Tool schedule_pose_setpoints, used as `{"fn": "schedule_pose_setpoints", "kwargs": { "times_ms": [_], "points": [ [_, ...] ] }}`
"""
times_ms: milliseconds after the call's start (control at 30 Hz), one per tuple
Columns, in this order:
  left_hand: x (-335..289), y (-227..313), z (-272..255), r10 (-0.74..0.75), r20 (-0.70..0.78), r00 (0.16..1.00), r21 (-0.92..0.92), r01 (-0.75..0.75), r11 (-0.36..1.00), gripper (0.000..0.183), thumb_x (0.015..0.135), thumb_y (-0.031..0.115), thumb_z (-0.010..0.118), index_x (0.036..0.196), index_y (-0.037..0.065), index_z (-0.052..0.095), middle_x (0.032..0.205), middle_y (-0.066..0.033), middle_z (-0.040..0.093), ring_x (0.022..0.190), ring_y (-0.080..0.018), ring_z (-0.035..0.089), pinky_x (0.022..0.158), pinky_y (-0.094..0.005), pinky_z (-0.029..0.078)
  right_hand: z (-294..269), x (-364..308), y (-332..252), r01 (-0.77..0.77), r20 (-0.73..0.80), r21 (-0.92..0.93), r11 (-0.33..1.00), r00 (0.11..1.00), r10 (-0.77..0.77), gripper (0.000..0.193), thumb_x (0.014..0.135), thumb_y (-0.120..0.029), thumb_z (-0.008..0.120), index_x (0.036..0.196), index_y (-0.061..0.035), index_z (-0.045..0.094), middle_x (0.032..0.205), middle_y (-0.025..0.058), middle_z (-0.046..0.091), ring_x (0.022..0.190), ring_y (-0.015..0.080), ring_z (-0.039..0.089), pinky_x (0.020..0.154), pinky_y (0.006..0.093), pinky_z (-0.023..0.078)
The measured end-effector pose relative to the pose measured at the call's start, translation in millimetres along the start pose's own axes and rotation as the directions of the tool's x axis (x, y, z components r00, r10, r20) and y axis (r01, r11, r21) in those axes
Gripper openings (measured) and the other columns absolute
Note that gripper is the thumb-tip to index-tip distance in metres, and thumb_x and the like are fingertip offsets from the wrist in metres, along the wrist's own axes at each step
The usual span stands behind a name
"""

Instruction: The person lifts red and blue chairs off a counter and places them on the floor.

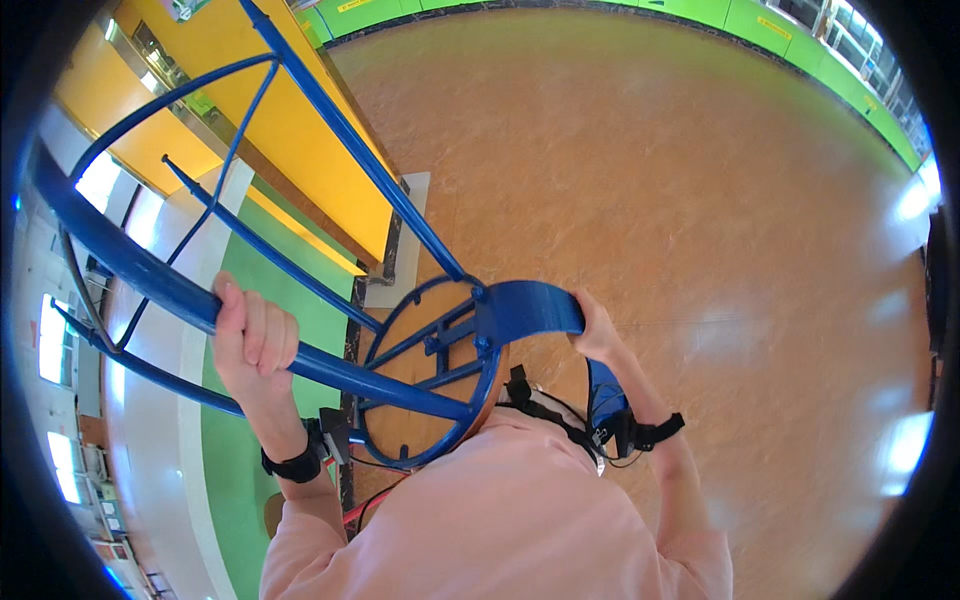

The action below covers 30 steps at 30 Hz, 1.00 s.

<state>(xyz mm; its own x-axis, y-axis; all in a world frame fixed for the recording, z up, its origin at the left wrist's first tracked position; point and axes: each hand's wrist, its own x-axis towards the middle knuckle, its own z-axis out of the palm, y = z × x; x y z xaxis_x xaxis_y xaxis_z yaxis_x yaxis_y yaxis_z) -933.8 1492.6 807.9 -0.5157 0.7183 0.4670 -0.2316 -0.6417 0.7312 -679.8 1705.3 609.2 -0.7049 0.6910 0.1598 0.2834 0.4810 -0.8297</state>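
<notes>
A blue metal stool [390,385] with a low curved back is held tilted on its side against my front. Its round wooden seat [405,330] shows its underside, crossed by blue bars. The long legs, joined by a thin ring, stretch up and to the left. My left hand [256,338] is wrapped round the nearest leg, about halfway along it. On the other side, my right hand [597,330] grips the end of the curved blue backrest [530,308]; some of its fingers are hidden behind the band.
A yellow cabinet or partition [290,110] stands close beyond the legs on the left. Under the legs lies a green floor strip [285,240]; brown floor [680,180] spreads ahead and right. Low green panels [690,12] line the far edge. Black straps circle both my forearms.
</notes>
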Motion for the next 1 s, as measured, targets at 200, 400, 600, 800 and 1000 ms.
{"fn": "schedule_pose_setpoints", "kwargs": {
  "times_ms": [200, 400, 600, 800, 1000],
  "points": [
    [13.3, -3.2, -15.2, -0.087, 0.02, 0.996, -0.075, 0.088, 0.993, 0.01, 0.088, 0.011, 0.031, 0.08, 0.011, 0.038, 0.041, 0.0041, 0.027, 0.029, -0.0059, 0.027, 0.029, -0.0206, 0.023, 0.9, 2.4, 0.9, -0.064, 0.003, -0.011, 0.998, 0.998, 0.064, 0.043, 0.054, 0.006, 0.049, 0.096, 0.0001, 0.046, 0.086, 0.0214, 0.051, 0.084, 0.0379, 0.049, 0.07, 0.0358, 0.04],
    [2.6, -7.6, -20.4, -0.069, 0.058, 0.996, -0.115, 0.075, 0.991, 0.009, 0.087, 0.013, 0.036, 0.079, 0.01, 0.037, 0.041, 0.0034, 0.028, 0.029, -0.0073, 0.028, 0.029, -0.0212, 0.024, 8.2, -1.1, 9.7, -0.053, -0.003, -0.026, 0.998, 0.999, 0.053, 0.043, 0.053, 0.005, 0.051, 0.095, -0.0003, 0.046, 0.087, 0.0211, 0.051, 0.085, 0.0375, 0.048, 0.071, 0.0356, 0.04],
    [-12.5, -0.3, -32.7, -0.027, 0.17, 0.985, -0.232, 0.066, 0.97, 0.011, 0.084, 0.011, 0.041, 0.074, 0.008, 0.037, 0.041, 0.0015, 0.031, 0.031, -0.0093, 0.029, 0.03, -0.0229, 0.024, 4.0, -9.8, -16.8, -0.056, -0.082, -0.126, 0.99, 0.996, 0.045, 0.043, 0.053, 0.004, 0.05, 0.096, -0.0016, 0.046, 0.085, 0.0209, 0.052, 0.083, 0.0367, 0.05, 0.069, 0.0339, 0.041],
    [-24.3, 4.6, -47.7, -0.056, 0.234, 0.971, -0.261, 0.118, 0.958, 0.005, 0.081, 0.005, 0.041, 0.077, 0.007, 0.043, 0.042, 0.0002, 0.032, 0.032, -0.0104, 0.03, 0.033, -0.0253, 0.025, 2.7, -14.3, -27.1, -0.05, -0.105, -0.109, 0.993, 0.994, 0.039, 0.044, 0.052, 0.004, 0.051, 0.095, 0.0001, 0.045, 0.085, 0.0208, 0.053, 0.084, 0.0351, 0.051, 0.072, 0.0315, 0.041],
    [-21.5, 31.2, -65.9, -0.125, 0.15, 0.981, -0.284, 0.164, 0.945, 0.01, 0.079, 0.005, 0.041, 0.07, 0.008, 0.042, 0.039, -0.0005, 0.032, 0.031, -0.0119, 0.03, 0.034, -0.0269, 0.027, -16.4, -10.1, -68.7, -0.053, -0.118, -0.27, 0.961, 0.993, 0.022, 0.044, 0.052, 0.003, 0.052, 0.095, -0.0006, 0.045, 0.087, 0.0209, 0.051, 0.087, 0.0368, 0.048, 0.072, 0.0352, 0.04]
  ]
}}
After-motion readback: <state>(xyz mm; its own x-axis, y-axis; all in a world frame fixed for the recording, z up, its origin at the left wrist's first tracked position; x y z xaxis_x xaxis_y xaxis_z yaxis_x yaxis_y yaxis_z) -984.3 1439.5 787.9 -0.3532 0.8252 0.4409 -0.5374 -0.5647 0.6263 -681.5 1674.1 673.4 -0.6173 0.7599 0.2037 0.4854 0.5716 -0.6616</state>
